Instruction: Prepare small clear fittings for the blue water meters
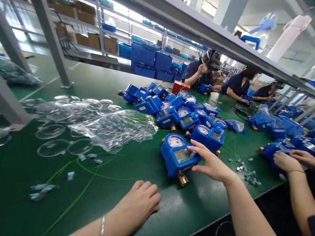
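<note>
A blue water meter (pixel 179 156) with a round dial, a small display and a brass fitting sits on the green table in front of me. My right hand (pixel 212 163) is at its right side, thumb and fingers spread, fingertips touching or just over the casing. Left of the meter's front, my left hand (pixel 140 201) rests palm down on the table with its fingers curled under. Whatever may be beneath those fingers is hidden. Green wires (pixel 80 197) and small pale-blue seal tags (pixel 43 189) lie to the left of that hand.
Behind the meter stands a heap of blue meters (pixel 177 109). A clear plastic bag (pixel 119 128) of small parts and clear rings (pixel 52 147) lie left. Metal shelf posts (pixel 49 23) rise at left under an overhead shelf (pixel 163 10). A co-worker's hands (pixel 292 160) handle a meter at right.
</note>
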The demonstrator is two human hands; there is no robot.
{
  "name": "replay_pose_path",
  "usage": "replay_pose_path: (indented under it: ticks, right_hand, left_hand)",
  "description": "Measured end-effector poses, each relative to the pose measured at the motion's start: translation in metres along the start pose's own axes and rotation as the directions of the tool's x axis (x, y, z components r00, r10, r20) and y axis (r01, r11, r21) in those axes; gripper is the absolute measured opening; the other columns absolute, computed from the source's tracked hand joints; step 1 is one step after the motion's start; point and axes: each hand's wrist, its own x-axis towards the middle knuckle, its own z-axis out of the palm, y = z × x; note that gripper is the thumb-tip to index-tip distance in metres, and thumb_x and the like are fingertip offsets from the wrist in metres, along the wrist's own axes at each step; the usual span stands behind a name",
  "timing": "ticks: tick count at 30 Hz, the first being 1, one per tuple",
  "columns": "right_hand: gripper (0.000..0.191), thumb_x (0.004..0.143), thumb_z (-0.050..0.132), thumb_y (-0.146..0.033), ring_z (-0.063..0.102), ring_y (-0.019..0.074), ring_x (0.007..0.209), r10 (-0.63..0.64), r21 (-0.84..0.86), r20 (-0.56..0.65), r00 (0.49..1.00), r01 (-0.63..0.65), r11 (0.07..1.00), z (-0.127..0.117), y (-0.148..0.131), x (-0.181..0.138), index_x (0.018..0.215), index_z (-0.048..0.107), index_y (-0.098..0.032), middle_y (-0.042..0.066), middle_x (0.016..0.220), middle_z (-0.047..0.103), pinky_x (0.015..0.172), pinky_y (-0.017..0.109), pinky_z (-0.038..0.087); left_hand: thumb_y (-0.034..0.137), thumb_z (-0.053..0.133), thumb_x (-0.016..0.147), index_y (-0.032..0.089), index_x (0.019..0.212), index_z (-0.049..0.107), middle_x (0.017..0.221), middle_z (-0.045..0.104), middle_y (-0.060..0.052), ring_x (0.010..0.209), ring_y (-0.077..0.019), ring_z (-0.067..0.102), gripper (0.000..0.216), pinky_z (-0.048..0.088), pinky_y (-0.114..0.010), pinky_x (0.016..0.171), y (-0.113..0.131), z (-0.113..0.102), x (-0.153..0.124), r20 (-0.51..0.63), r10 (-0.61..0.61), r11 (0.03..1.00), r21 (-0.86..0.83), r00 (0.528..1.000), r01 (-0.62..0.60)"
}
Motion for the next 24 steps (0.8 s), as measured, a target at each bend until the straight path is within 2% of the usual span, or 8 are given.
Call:
replay_pose_path:
  ticks: [2,4,7,9,12,14,18,24]
  right_hand:
    - [0.066,0.077,0.063,-0.033,0.025,0.023,0.13,0.022,-0.022,-0.09,0.996,-0.025,0.999,-0.002,-0.004,-0.01,0.133,0.031,-0.024,0.008,0.142,0.025,0.104,0.042,0.028]
    - [0.062,0.08,0.06,-0.033,0.029,0.0243,0.127,0.072,-0.057,-0.352,0.933,-0.097,0.994,0.014,-0.013,-0.031,0.133,0.031,-0.023,0.011,0.139,0.031,0.101,0.044,0.032]
    - [0.041,0.084,0.052,-0.029,0.044,0.0264,0.113,0.094,-0.065,-0.782,0.616,-0.231,0.971,0.085,-0.025,-0.089,0.123,0.041,-0.022,0.013,0.118,0.047,0.096,0.05,0.035]
    - [0.034,0.085,0.048,-0.031,0.047,0.0292,0.107,0.02,-0.091,-0.841,0.541,-0.178,0.98,0.157,-0.028,-0.135,0.117,0.042,-0.025,0.012,0.111,0.049,0.09,0.055,0.038]
    - [0.026,0.087,0.04,-0.028,0.053,0.0301,0.096,0.333,0.03,-0.744,0.58,-0.468,0.883,0.255,-0.023,-0.191,0.112,0.043,-0.022,0.013,0.1,0.053,0.081,0.054,0.044]
    - [0.023,0.086,0.042,-0.027,0.057,0.0281,0.088,0.466,0.078,-0.651,0.6,-0.558,0.826,0.288,-0.017,-0.212,0.106,0.05,-0.02,0.012,0.094,0.057,0.073,0.046,0.05]
    - [0.02,0.085,0.045,-0.025,0.059,0.0234,0.089,0.586,0.151,-0.539,0.605,-0.615,0.774,0.285,-0.01,-0.227,0.1,0.056,-0.019,0.01,0.094,0.059,0.075,0.036,0.052]
    - [0.02,0.088,0.04,-0.025,0.063,0.0203,0.077,0.592,0.214,-0.487,0.642,-0.57,0.793,0.267,-0.038,-0.236,0.091,0.059,-0.021,0.007,0.083,0.062,0.068,0.032,0.054]
  left_hand:
    - [0.024,0.036,0.09,0.019,0.085,0.053,0.089,0.054,-0.004,0.084,-0.0188,0.047,0.018,0.034,-0.035,0.077,-0.001,0.003,0.002,-0.015,-0.035,0.999,0.002,0.999,0.035]
    - [0.023,0.032,0.091,0.019,0.087,0.053,0.09,0.053,-0.005,0.084,-0.019,0.046,0.022,0.035,-0.035,0.078,-0.002,0.005,0.003,-0.042,-0.062,0.998,0.008,0.997,0.062]
    - [0.023,0.031,0.092,0.019,0.089,0.053,0.092,0.052,-0.005,0.087,-0.0201,0.046,0.023,0.036,-0.036,0.079,-0.002,0.008,0.005,-0.059,-0.079,0.994,0.065,0.995,0.082]
    - [0.023,0.031,0.092,0.019,0.088,0.054,0.091,0.052,-0.005,0.088,-0.0207,0.046,0.024,0.037,-0.036,0.079,-0.002,0.011,0.007,-0.057,-0.074,0.99,0.115,0.996,0.08]
    - [0.025,0.031,0.092,0.019,0.091,0.055,0.092,0.053,-0.007,0.088,-0.0213,0.047,0.025,0.038,-0.036,0.078,0.0,0.019,0.012,-0.075,-0.06,0.985,0.155,0.995,0.071]
    - [0.028,0.033,0.091,0.018,0.093,0.056,0.093,0.054,-0.007,0.088,-0.0216,0.048,0.024,0.038,-0.036,0.079,0.0,0.023,0.014,-0.108,-0.034,0.985,0.166,0.994,0.051]
    - [0.032,0.039,0.088,0.017,0.097,0.056,0.099,0.054,-0.008,0.091,-0.0215,0.049,0.024,0.037,-0.037,0.085,-0.007,0.023,0.004,-0.18,0.024,0.975,0.222,0.983,0.017]
    - [0.034,0.031,0.09,0.013,0.113,0.049,0.113,0.052,-0.011,0.102,-0.0272,0.048,0.036,0.034,-0.04,0.087,-0.062,0.002,-0.033,-0.206,-0.234,0.854,0.424,0.95,0.303]
